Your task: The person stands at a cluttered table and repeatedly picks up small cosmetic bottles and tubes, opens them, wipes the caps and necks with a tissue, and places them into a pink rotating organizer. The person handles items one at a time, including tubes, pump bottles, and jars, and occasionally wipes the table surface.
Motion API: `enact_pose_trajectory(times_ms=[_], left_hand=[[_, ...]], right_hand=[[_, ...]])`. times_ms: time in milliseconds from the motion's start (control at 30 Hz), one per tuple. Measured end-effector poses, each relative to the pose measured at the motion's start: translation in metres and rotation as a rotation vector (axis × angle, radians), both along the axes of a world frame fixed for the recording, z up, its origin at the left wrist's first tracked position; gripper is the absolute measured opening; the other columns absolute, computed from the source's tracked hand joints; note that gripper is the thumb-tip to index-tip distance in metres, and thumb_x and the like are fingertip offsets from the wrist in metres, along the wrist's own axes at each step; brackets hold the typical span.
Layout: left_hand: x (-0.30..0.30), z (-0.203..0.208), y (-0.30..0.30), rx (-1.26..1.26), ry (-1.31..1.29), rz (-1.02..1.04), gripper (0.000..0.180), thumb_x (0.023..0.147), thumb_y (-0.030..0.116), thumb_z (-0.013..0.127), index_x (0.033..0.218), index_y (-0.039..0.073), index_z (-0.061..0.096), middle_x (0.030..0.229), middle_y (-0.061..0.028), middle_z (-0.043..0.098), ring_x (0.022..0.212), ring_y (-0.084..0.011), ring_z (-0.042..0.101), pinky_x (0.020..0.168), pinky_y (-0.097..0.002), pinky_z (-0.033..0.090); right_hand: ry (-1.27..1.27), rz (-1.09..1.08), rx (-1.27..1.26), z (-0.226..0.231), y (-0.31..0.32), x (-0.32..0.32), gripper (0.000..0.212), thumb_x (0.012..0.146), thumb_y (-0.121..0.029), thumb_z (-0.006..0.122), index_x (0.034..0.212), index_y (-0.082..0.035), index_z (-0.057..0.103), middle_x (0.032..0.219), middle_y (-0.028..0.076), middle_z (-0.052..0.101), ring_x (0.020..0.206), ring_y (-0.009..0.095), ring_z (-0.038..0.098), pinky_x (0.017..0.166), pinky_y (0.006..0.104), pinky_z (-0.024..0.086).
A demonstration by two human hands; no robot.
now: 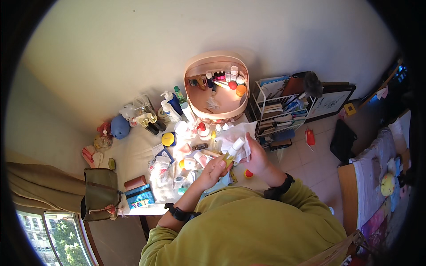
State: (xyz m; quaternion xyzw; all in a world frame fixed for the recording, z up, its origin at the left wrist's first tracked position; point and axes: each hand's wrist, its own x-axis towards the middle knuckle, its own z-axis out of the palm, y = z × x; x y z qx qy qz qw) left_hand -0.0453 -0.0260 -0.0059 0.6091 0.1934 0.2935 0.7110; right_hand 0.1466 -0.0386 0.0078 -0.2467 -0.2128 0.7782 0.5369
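A: What's being handled right now?

B: A small yellow spray bottle (231,153) with a white cap, held above the near right part of the cluttered white table (128,155). The left hand (212,170) is closed around its lower body, fingers pinching it from below.

A: And the other hand?

B: The right hand (254,155) is curled around a crumpled white tissue (235,135), pressing it against the bottle's upper part. I judge this to be the wiping step, mid-way; the next move would call for turning the bottle in the left fingers so the tissue meets an unwiped side.

A: How does the bottle look?

B: Slim, translucent yellow, tilted with its cap pointing far and right. Whether it is wet or dusty is too small to tell.

A: What lies around it?

B: Left of the hands, a scatter of small jars and tubes; a round yellow lid (168,139) farther left. Beyond, an open pink cosmetics case (191,88) with bottles inside, and tall pump bottles (171,106) beside it. A metal wire shelf (279,115) of books stands to the right.
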Motion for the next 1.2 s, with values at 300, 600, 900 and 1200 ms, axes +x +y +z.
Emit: enact_pose_trajectory(times_ms=[300,600,900,1200], left_hand=[[-0.011,0.014,0.002,0.256,0.131,0.027,0.032,0.099,0.029,0.043,0.106,0.0,0.054,0.073,-0.0024,0.05,0.066,-0.0139,0.045,0.063,-0.0288,0.04],[-0.01,0.021,0.001,0.337,0.208,0.016,0.03,0.098,0.029,0.044,0.098,0.0,0.051,0.07,-0.0112,0.046,0.064,-0.0213,0.044,0.064,-0.0316,0.04],[-0.007,0.023,-0.001,0.3,0.18,0.021,0.028,0.097,0.028,0.045,0.093,0.001,0.049,0.069,-0.0109,0.045,0.064,-0.0212,0.044,0.064,-0.0315,0.04],[-0.006,0.021,-0.002,0.338,0.196,0.047,0.028,0.097,0.028,0.048,0.088,0.002,0.048,0.063,-0.0098,0.043,0.058,-0.0212,0.042,0.057,-0.0326,0.037]], right_hand=[[-0.162,-0.038,0.085,0.021,-0.002,0.005,0.035,0.094,-0.026,0.058,0.122,-0.007,0.051,0.097,0.001,0.061,0.081,0.008,0.058,0.066,0.0239,0.046],[-0.162,-0.27,0.223,0.01,-0.004,0.005,0.032,0.097,-0.026,0.053,0.121,-0.005,0.051,0.105,0.001,0.061,0.095,0.008,0.057,0.082,0.0239,0.045],[-0.205,-0.208,-0.006,0.02,-0.006,-0.004,0.019,0.098,-0.033,0.05,0.104,-0.015,0.053,0.079,-0.008,0.052,0.062,0.003,0.046,0.053,0.0203,0.037],[-0.466,-0.363,0.238,0.036,-0.013,-0.005,0.021,0.1,-0.022,0.046,0.117,-0.011,0.051,0.08,-0.006,0.051,0.06,0.001,0.042,0.046,0.0176,0.03]])
